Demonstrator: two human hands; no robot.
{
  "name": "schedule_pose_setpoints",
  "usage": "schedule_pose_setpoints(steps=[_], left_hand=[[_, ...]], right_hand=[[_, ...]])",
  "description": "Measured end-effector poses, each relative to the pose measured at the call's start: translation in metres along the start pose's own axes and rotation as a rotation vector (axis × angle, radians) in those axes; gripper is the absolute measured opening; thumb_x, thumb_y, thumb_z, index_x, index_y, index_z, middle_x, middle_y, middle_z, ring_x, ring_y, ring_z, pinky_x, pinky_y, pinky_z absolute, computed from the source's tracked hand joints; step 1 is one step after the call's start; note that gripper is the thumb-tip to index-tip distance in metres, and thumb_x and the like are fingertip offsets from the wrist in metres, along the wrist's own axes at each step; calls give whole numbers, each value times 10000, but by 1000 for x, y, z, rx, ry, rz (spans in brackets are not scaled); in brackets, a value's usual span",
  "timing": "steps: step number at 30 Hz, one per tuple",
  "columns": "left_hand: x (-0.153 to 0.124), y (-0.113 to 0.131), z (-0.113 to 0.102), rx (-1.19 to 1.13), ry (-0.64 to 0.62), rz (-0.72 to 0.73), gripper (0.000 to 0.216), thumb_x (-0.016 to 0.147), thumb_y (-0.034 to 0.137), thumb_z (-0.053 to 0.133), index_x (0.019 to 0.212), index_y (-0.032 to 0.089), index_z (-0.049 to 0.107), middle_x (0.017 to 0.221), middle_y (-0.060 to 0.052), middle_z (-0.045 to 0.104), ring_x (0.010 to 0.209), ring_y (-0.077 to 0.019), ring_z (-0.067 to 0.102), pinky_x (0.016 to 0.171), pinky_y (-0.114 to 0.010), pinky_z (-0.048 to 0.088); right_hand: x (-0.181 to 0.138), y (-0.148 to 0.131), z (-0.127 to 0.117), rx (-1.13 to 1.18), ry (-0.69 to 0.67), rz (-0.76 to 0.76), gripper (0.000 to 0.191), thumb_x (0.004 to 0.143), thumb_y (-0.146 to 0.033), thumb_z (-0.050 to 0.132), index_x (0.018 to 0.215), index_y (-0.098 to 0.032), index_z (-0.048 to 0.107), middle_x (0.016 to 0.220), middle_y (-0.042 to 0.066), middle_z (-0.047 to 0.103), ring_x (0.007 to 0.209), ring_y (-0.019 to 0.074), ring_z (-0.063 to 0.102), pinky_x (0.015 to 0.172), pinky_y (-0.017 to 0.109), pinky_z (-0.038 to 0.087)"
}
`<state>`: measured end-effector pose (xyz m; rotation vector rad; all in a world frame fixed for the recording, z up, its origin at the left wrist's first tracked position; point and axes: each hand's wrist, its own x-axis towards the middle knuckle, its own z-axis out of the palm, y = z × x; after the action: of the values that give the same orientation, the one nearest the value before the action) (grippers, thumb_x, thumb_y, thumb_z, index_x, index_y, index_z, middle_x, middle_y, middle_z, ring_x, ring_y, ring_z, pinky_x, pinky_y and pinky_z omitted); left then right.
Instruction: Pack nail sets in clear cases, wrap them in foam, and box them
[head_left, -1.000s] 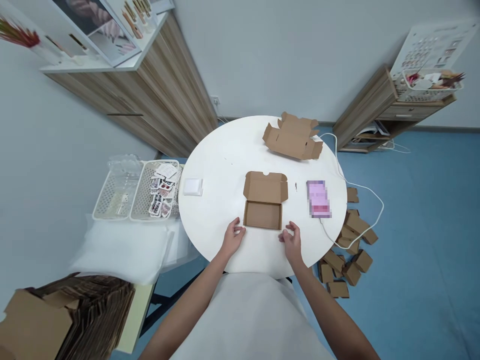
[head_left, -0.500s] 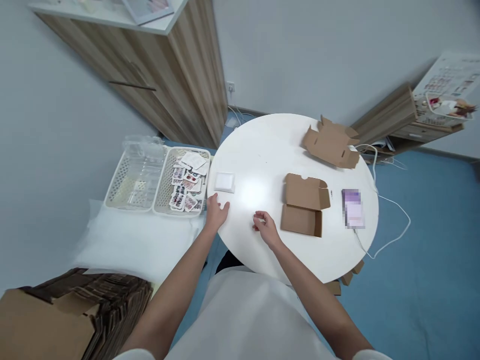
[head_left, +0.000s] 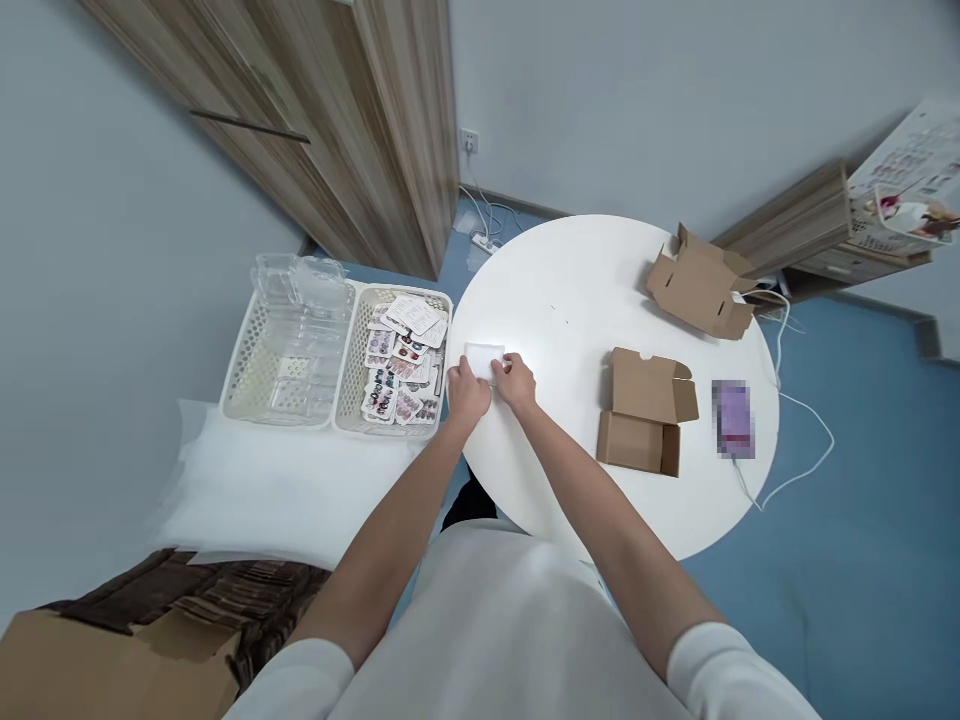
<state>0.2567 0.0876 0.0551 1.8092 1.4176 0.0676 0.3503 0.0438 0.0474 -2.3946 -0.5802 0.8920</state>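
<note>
A small white square packet lies at the left side of the round white table. My left hand grips its near left part, fingers closed on the edge. At its right side my right hand pinches the packet between thumb and fingers. My hands partly cover the near edge of the packet. An open brown cardboard box with its lid folded back stands on the table to the right of my hands.
A basket of printed nail cards adjoins the table's left edge, beside a basket of clear plastic trays. White sheets and stacked cardboard lie nearer. Another unfolded box and a blurred-out purple object with a cable are at the right.
My right hand has moved left to the packet, and my left hand has moved onto it; both now grip it. The view has shifted slightly.
</note>
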Motion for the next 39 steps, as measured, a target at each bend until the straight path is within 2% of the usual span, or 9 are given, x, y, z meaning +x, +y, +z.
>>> schedule_pose_setpoints(steps=[3,6,12,16,21,25,31,35,39], left_hand=[[0,-7,0,-55,42,41,518,766,141,389,1276,91,315,1220,-187,396,1145,-267,410,939,-370,343],[-8,-15,3,-128,73,75,457,762,124,390,1219,116,395,1187,-155,452,1130,-238,430,950,-360,345],[-46,-23,19,-243,180,158,370,780,164,418,1148,155,461,1068,-112,527,961,-196,534,819,-332,444],[-78,-16,31,-290,260,211,345,796,201,431,1138,174,465,1015,-91,541,869,-168,552,742,-304,467],[-118,14,57,-256,296,324,343,813,246,428,1151,189,457,1010,-82,546,845,-157,545,733,-302,459],[-144,47,90,-197,219,440,345,807,270,444,1142,191,467,978,-74,570,884,-174,536,749,-315,448],[-159,91,141,-137,12,517,366,790,229,445,1152,179,465,947,-67,579,770,-149,557,720,-300,452],[-161,105,160,9,-119,549,351,771,177,438,1120,183,477,892,-52,585,772,-160,556,716,-295,441],[-163,110,169,224,-249,542,316,740,143,454,1052,174,488,872,-64,590,810,-192,560,693,-288,423]], right_hand=[[-2,2,4,7,4,-25,316,758,-317,460,1062,-233,477,881,1,584,792,153,542,717,291,402],[-9,16,3,101,-4,-39,313,742,-295,467,1049,-238,487,891,-7,579,766,140,543,691,275,415],[-39,49,-10,250,23,-109,333,734,-290,463,1052,-204,510,923,17,554,666,118,541,673,277,440],[-67,67,-33,352,31,-200,360,731,-295,481,1078,-206,513,938,27,541,632,106,542,657,272,456],[-93,103,-84,440,67,-298,368,724,-284,502,1085,-219,520,949,36,528,646,105,545,630,259,471],[-102,146,-131,421,144,-326,348,723,-275,495,1061,-199,533,919,42,533,628,109,532,633,274,470],[-102,204,-185,303,230,-257,326,726,-244,467,1048,-200,476,886,22,570,649,128,544,657,286,450],[-95,228,-198,90,221,-258,288,737,-187,424,1022,-210,458,903,23,550,722,143,534,664,279,420],[-90,243,-195,-111,132,-280,239,740,-121,410,948,-207,489,941,39,520,793,145,520,666,252,388]])
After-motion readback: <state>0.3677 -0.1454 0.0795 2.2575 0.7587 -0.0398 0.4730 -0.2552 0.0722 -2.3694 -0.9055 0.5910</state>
